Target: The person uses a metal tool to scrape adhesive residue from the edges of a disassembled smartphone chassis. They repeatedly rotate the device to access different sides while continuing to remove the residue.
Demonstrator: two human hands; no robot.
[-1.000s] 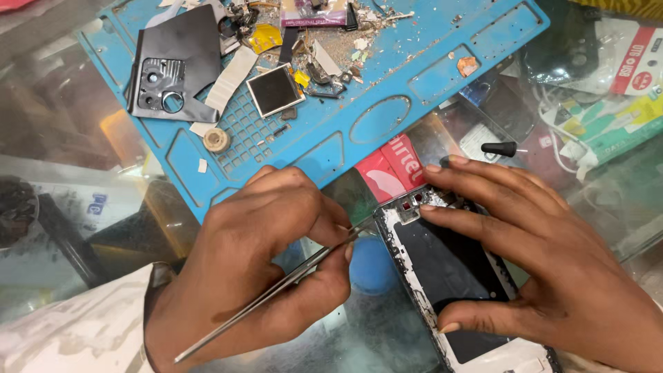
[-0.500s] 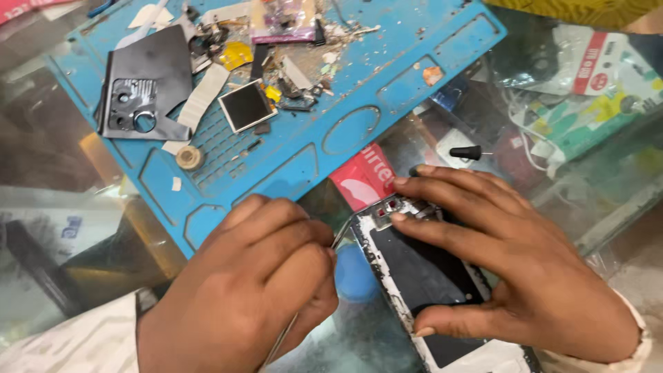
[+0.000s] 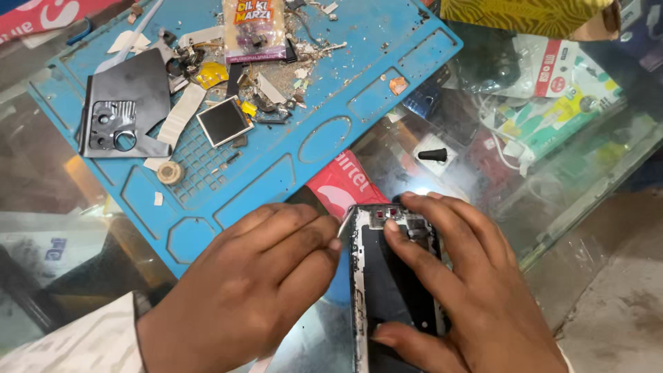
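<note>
One opened smartphone body with a silver metal frame and black inner panel [image 3: 390, 290] lies on the glass bench [image 3: 55, 173] at 6 o'clock, its top end pointing to 12. Right hand [image 3: 463, 297] lies flat over it, fingers spread, forefinger tip pressed on the panel near the camera end, thumb tucked against the lower part; grip open, pinning the phone rather than clasping it. Left hand [image 3: 248, 290] sits at 7 o'clock just beside the phone's left edge, fingers curled shut around a thin metal tool whose tip [image 3: 343, 222] barely shows at the frame's top corner; the rest is hidden under the fingers. One blue silicone repair mat [image 3: 331, 103] fills 10 to 12 o'clock, its corner running under the left hand. On it: one black back cover with camera cutouts [image 3: 124, 110], one small dark square screen part [image 3: 224, 121], one round pale disc [image 3: 170, 173], one clear snack packet [image 3: 254, 27], scattered scraps. One red card [image 3: 342, 183] pokes out just above the phone. One small black cone-shaped piece [image 3: 433, 155] at 1 o'clock, packaged accessories [image 3: 552, 103] at 2 o'clock.
</note>
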